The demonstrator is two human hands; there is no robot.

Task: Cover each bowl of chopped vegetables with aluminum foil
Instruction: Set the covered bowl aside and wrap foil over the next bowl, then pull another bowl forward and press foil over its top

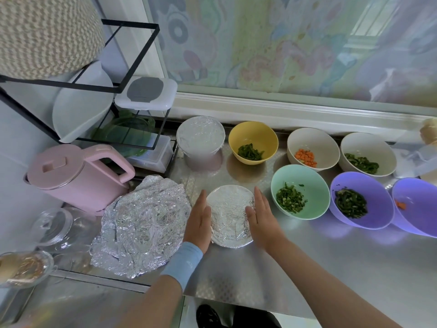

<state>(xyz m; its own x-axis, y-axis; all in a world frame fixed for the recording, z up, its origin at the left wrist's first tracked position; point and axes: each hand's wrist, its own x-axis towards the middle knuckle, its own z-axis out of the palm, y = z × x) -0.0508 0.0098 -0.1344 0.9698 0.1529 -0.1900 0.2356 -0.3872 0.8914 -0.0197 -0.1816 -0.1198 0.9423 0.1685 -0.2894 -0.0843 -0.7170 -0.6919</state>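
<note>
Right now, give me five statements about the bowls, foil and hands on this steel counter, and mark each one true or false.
1. The left hand and right hand press flat against opposite sides of the round foil-covered bowl nearest the person. True.
2. The yellow bowl is covered with foil. False: it is uncovered, with green pieces showing.
3. The white bowl beside the yellow one holds orange carrot cubes. True.
4. The mint-green bowl holds carrot. False: it holds chopped greens.
5. A crumpled loose foil sheet lies by the pink kettle. True.

Foil-covered bowl (230, 215) sits between hands, open bowls (299, 191) to its right.
</note>
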